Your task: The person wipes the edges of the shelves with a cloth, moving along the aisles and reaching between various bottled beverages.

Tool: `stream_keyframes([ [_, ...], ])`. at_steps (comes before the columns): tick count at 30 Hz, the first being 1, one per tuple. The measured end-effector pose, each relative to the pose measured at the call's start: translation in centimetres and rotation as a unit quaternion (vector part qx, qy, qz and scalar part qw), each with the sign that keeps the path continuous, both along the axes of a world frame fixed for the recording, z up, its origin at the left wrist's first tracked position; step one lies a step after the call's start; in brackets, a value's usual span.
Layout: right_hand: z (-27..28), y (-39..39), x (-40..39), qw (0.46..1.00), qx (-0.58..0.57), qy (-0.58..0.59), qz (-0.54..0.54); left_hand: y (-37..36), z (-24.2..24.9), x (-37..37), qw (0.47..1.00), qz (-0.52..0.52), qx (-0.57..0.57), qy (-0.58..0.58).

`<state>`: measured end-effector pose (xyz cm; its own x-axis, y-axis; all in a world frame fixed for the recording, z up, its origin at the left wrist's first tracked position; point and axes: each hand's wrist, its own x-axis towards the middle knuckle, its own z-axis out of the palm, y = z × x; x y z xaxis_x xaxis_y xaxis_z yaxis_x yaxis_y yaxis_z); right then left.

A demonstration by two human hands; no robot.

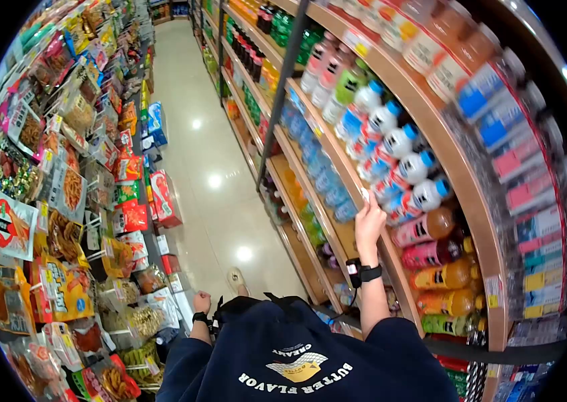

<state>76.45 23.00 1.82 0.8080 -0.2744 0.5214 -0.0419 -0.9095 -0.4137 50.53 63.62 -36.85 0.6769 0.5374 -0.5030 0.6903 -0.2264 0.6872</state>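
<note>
In the head view, my right hand (370,218) is at the front edge of a wooden shelf (337,151), its fingers closed on a small white thing at that edge, perhaps a price tag. Just beyond it stand white bottles with blue caps (397,174), and pink bottles (424,229) lie nearest on the near side. My left hand (202,301) hangs low by my side, near the snack rack, with its fingers curled in and nothing visible in them. Both wrists wear a dark band.
Snack packets (69,187) hang in a dense rack on the left, with red boxes (164,199) at its base. A tiled aisle floor (213,134) runs between rack and shelves. Upper shelf bottles (458,67) curve round the right side.
</note>
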Motion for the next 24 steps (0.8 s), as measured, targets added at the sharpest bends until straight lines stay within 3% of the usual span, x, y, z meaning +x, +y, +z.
stream_keyframes([
  [5, -0.7, 2.5, 5.2, 1.0, -0.021, -0.004, 0.011, 3.0, 2.7, 5.4, 0.986, -0.133, 0.068, -0.073],
  [9, -0.3, 4.5, 8.6, 0.999, -0.036, 0.0, 0.009, 4.2, 2.1, 4.9, 0.997, -0.072, 0.009, -0.01],
  [11, -0.2, 5.2, 9.9, 0.999, -0.025, 0.026, -0.015, 5.2, -2.1, 2.4, 0.997, -0.075, 0.009, -0.02],
  [13, -0.3, 6.0, 11.5, 1.0, -0.025, -0.006, 0.012, 4.7, 0.3, 0.6, 0.995, 0.013, -0.098, 0.015],
  [15, -0.7, 6.5, 12.8, 0.999, -0.024, -0.032, 0.037, 4.9, 2.4, -1.4, 0.992, 0.027, -0.106, 0.057],
  [19, -2.1, 7.2, 17.1, 0.995, -0.05, -0.065, 0.05, 6.7, 0.9, -7.3, 0.994, -0.034, -0.073, 0.073],
  [20, -0.4, 8.6, 17.3, 0.996, -0.062, -0.029, 0.056, 6.3, 2.2, -7.7, 0.993, -0.013, -0.043, 0.108],
  [23, -0.4, 9.6, 19.6, 0.997, -0.069, 0.01, 0.04, 5.8, 7.5, -7.5, 0.981, 0.107, -0.126, 0.104],
  [24, -1.0, 9.6, 20.4, 0.997, -0.064, -0.017, 0.046, 5.7, 2.5, -9.3, 0.981, 0.109, -0.096, 0.132],
])
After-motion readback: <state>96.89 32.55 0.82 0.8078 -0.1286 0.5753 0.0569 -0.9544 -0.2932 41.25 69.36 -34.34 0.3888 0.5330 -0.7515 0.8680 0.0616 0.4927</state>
